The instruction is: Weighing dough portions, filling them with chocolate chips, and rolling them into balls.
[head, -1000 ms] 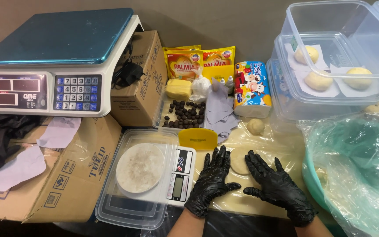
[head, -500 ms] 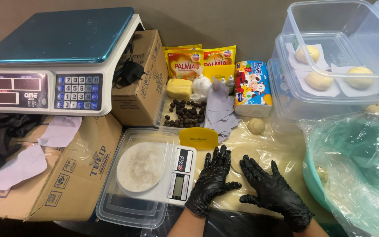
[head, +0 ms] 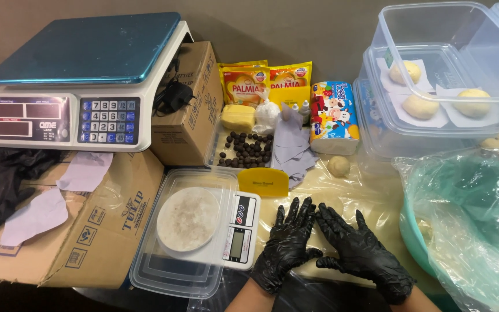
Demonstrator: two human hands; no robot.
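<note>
Both my hands wear black gloves and lie flat, side by side, on a plastic-covered work surface. My left hand and my right hand have spread fingers, and their index fingers nearly touch. Whatever lies under the palms is hidden. A small dough ball sits beyond the right hand. A yellow scraper stands just past the left fingertips. Left of my left hand is a small white kitchen scale bearing a clear lid with a pale round disc.
A large counter scale sits on cardboard boxes at left. A tray of dark filling balls, a butter block, yellow packets and grey paper squares lie behind. Clear tubs holding dough buns and a plastic-covered green bowl fill the right.
My hands have slid together. A flat piece of dough that showed between them a second ago is now covered by them.
</note>
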